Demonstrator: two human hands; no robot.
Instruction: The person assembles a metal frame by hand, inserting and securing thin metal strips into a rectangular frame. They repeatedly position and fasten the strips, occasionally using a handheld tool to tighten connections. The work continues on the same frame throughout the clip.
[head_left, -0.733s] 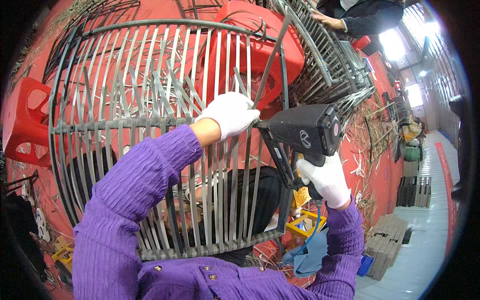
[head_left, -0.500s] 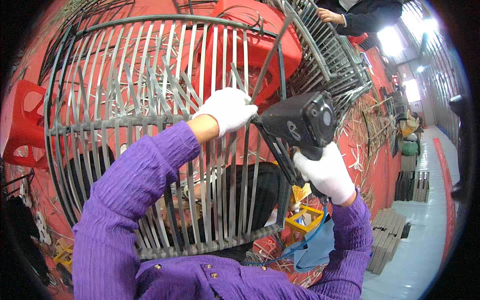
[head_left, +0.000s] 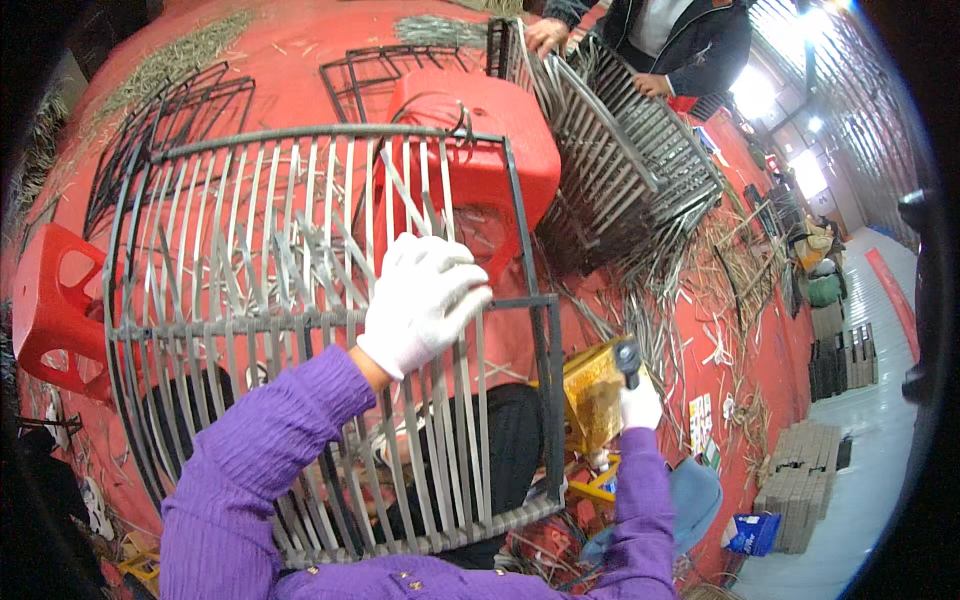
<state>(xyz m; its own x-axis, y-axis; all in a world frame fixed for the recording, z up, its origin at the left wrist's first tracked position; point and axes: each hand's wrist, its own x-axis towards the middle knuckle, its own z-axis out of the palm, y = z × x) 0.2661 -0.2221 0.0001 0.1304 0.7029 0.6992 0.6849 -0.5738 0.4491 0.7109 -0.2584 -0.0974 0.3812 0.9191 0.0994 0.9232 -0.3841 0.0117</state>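
Observation:
My left hand (head_left: 425,300), in a white glove, lies over a dark metal frame (head_left: 535,300) strung with upright grey strips (head_left: 300,370). Its fingers are bent and a little apart, with no strip clearly gripped. Several loose strip ends (head_left: 335,250) stick up beside it, above the wrapped middle bar (head_left: 230,325). At the lower right my right hand (head_left: 641,405), also gloved, is closed around a black tool (head_left: 627,357) with a rounded head; its exact kind is unclear. The tool is over a yellow box (head_left: 592,390).
A red stool (head_left: 490,120) stands behind the frame, another (head_left: 60,300) at the left. Another person (head_left: 690,45) holds a second strip-covered frame (head_left: 630,150) at the far right. Strip scraps (head_left: 670,310) litter the red floor. A blue packet (head_left: 752,533) lies lower right.
The large black power tool with the blue hose is no longer in my right hand, which has moved down to the yellow box. My left fingers have loosened. The view has shifted.

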